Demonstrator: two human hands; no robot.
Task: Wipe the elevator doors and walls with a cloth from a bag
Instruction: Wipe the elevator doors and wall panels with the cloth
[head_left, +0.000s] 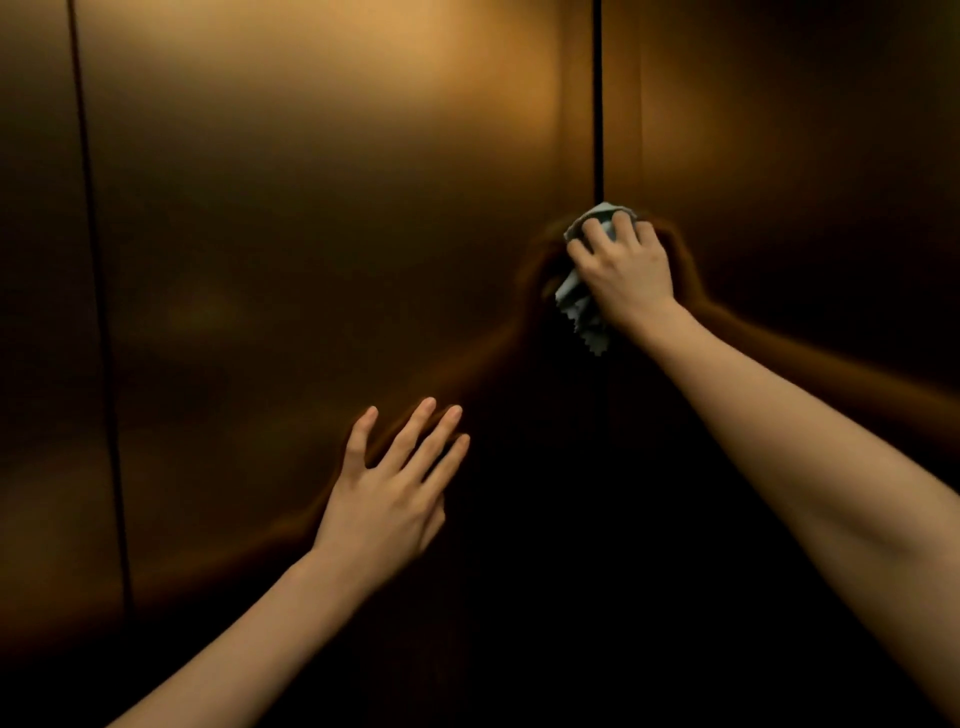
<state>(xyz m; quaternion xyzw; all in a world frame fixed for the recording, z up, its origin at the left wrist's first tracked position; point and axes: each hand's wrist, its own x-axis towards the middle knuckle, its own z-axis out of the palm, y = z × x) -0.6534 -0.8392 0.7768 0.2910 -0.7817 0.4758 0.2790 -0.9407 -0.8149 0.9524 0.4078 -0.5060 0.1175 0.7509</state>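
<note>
Nearest to us, our two bare forearms reach up from the bottom of the view toward the elevator doors. Our left hand (387, 486) is spread with fingers straight and apart, lying against or just before the left door panel (322, 234); we cannot tell whether the palm actually touches the bronze metal. Higher and to the right, our right hand (626, 273) is curled around a crumpled pale blue-grey cloth (579, 301), clamping it against the doors right at the dark centre seam (597, 104). Part of the cloth bunches above the fingers, and a zigzag-cut edge hangs below the hand. To the right of the seam lies the right door panel (805, 182), darker. Both panels carry blurred reflections of our arms. Another thin vertical joint (96, 286) runs down the far left.
</note>
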